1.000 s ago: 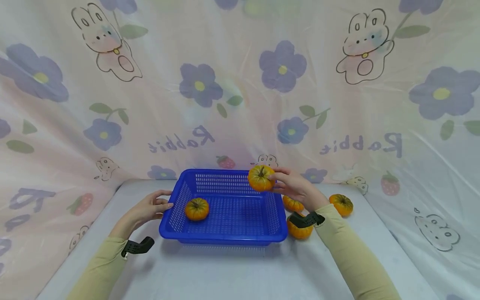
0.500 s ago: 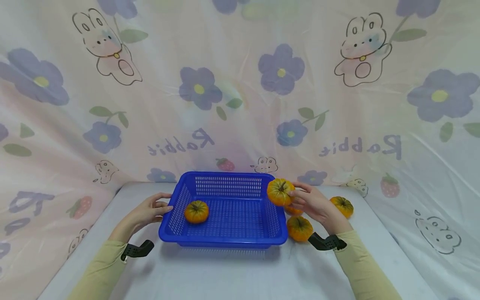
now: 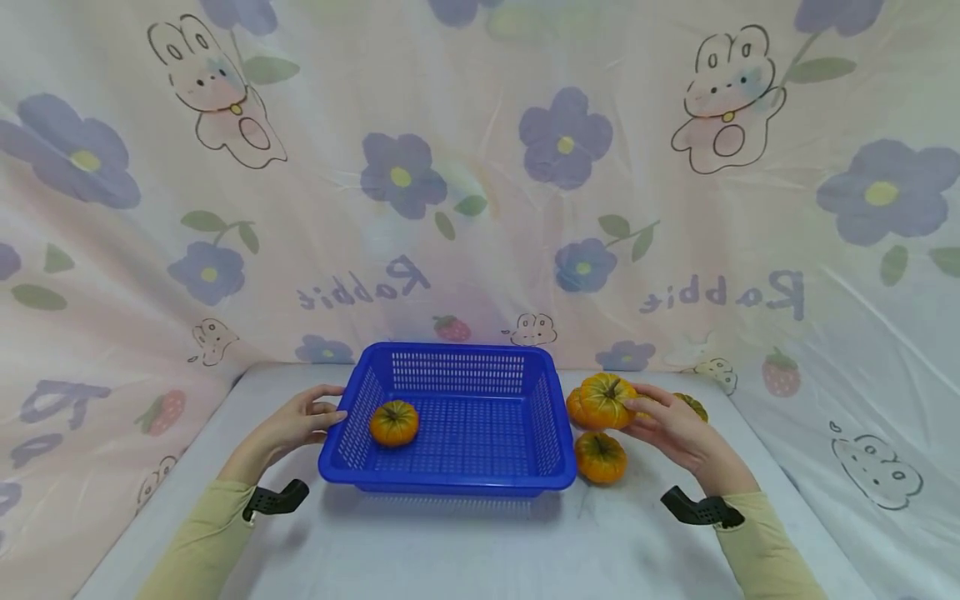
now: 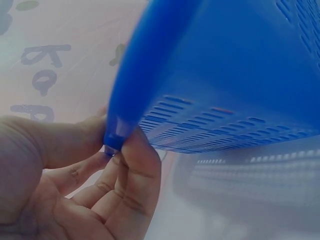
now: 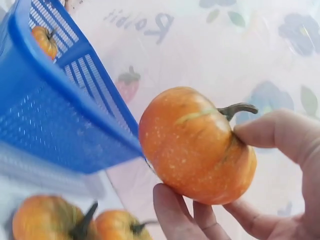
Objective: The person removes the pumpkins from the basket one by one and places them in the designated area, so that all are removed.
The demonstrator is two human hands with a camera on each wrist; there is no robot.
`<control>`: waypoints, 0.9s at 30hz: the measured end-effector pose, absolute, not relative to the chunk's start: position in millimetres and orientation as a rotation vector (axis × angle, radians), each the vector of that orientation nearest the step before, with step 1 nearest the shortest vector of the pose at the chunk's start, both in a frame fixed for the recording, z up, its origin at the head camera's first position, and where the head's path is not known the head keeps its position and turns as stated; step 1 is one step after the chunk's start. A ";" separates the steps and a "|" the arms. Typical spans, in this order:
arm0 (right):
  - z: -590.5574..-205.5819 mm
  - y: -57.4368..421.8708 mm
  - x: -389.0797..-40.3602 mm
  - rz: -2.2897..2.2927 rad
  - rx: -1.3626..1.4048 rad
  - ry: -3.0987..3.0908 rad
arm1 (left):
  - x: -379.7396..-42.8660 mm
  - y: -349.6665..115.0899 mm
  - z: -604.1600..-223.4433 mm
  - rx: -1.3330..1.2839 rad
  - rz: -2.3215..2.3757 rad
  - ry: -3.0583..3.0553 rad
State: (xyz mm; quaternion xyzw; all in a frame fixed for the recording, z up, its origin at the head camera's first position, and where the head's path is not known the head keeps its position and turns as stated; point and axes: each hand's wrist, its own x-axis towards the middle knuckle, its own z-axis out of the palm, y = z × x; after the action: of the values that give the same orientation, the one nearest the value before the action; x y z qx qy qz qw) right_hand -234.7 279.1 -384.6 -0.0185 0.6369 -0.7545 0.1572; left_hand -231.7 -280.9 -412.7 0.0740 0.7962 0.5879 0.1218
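My right hand (image 3: 675, 429) holds a small orange pumpkin (image 3: 606, 401) to the right of the blue basket (image 3: 450, 481). In the right wrist view the thumb is near the stem of this pumpkin (image 5: 195, 145) and the other fingers are under it. My left hand (image 3: 296, 425) grips the basket's left rim; the left wrist view shows thumb and fingers pinching the rim (image 4: 120, 120). One pumpkin (image 3: 393, 423) sits inside the basket at its left. Beside the basket's right wall, another pumpkin (image 3: 600, 457) rests on the table, and one behind the held pumpkin is partly hidden.
Behind my right hand a further pumpkin (image 3: 692, 407) shows only in part. The white table (image 3: 450, 550) ends at a hanging curtain (image 3: 480, 242) printed with rabbits and flowers, which rises at the back and sides.
My right hand has carried the pumpkin from above the basket's right back corner out to the right, over the pumpkins on the table. My left hand has stayed on the rim.
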 end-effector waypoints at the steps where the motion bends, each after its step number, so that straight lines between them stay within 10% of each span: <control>1: -386.3 283.3 -233.8 -2.167 -0.043 1.814 | -231.9 -281.1 -412.7 0.222 1.718 2.322; 27: -444.2 359.8 -225.3 -2.063 0.262 1.898 | -231.7 -283.2 -416.3 0.204 1.752 2.290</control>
State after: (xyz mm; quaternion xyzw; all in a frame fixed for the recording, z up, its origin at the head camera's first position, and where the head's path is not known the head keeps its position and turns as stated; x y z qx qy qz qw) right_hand -225.3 359.8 -444.2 0.0917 0.6653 -0.7230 0.1622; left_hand -231.7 -283.2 -416.3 0.0699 0.7860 0.6013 0.1255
